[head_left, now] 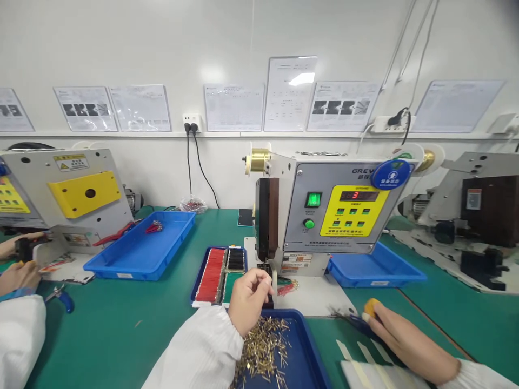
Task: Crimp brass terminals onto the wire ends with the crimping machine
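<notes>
My left hand (249,300) is closed in a pinch beside the front of the grey crimping machine (344,210), above a blue tray of small brass-coloured metal pins (261,346). Whatever its fingertips hold is too small or hidden to make out. On the right, my right hand (409,335) is low over the green table, thumb and fingers together, with a yellow cover (370,308) at a fingertip. Next to it are dark-blue-handled pliers (357,321), partly hidden by the hand; I cannot tell whether it grips them. A small bundle of red wires (287,289) lies on the machine's base.
Behind my left hand is a tray of red (211,275), black and green pieces. Blue trays (141,243) stand left and behind the machine. At far left, a co-worker's hands (20,275) are at another machine (77,189). A taped pale board (377,375) lies front right.
</notes>
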`<state>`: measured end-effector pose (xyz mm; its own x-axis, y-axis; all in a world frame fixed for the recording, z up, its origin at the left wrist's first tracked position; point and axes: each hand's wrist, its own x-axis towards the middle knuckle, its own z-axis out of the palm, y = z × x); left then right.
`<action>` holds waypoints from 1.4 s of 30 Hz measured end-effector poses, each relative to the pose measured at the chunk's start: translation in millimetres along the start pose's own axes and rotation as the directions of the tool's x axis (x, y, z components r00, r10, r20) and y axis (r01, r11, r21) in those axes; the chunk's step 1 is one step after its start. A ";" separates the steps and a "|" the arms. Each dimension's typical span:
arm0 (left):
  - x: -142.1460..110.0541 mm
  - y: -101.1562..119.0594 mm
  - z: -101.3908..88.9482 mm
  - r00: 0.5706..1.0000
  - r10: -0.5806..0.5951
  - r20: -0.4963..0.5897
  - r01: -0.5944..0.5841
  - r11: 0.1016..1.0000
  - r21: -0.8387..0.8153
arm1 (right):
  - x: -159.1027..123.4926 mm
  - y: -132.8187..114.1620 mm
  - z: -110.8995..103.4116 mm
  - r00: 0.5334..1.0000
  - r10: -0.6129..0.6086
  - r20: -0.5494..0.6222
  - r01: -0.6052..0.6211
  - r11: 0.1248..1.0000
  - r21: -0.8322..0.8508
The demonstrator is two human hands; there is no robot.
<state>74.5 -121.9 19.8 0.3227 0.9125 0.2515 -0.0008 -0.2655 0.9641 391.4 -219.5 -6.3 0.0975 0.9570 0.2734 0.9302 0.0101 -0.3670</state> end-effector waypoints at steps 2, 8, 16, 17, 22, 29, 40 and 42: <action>0.8 0.1 -0.2 1.000 -0.009 -0.013 0.009 1.000 -0.010 | 4.2 -10.0 3.5 0.987 -0.074 0.143 0.069 0.997 0.043; 2.1 -1.2 -0.5 0.999 -0.035 -0.012 0.035 0.999 -0.037 | 2.6 -14.2 4.4 0.977 -0.143 0.160 0.133 0.989 0.071; 1.2 2.6 1.2 0.998 -0.063 -0.010 0.060 0.983 -0.172 | -17.8 -25.7 9.6 0.981 -0.139 0.136 0.125 0.986 0.107; 1.1 2.7 1.3 0.997 -0.077 -0.005 0.074 0.978 -0.193 | -18.5 -31.1 10.7 0.977 -0.181 0.112 0.170 0.981 0.098; 1.7 1.9 1.7 0.992 -0.125 0.005 0.123 0.961 -0.246 | -2.7 -81.6 10.0 0.948 -0.317 -0.040 0.315 0.948 -0.035; 3.2 2.9 3.0 0.987 -0.161 0.029 0.163 0.946 -0.280 | 36.2 -146.8 9.8 0.875 -0.451 -0.174 0.386 0.869 -0.310; 3.3 2.3 3.3 0.981 -0.190 0.039 0.193 0.932 -0.306 | 41.6 -152.7 18.2 0.878 -0.437 -0.195 0.347 0.861 -0.371; 3.0 3.5 3.6 0.982 -0.183 0.041 0.187 0.934 -0.306 | 41.7 -151.9 22.0 0.899 -0.397 -0.185 0.319 0.883 -0.345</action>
<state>78.8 -121.2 23.5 0.3559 0.9321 0.0672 -0.2303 0.0178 0.9730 246.5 -174.7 41.3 -0.2161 0.8025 0.5561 0.9743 0.2142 0.0694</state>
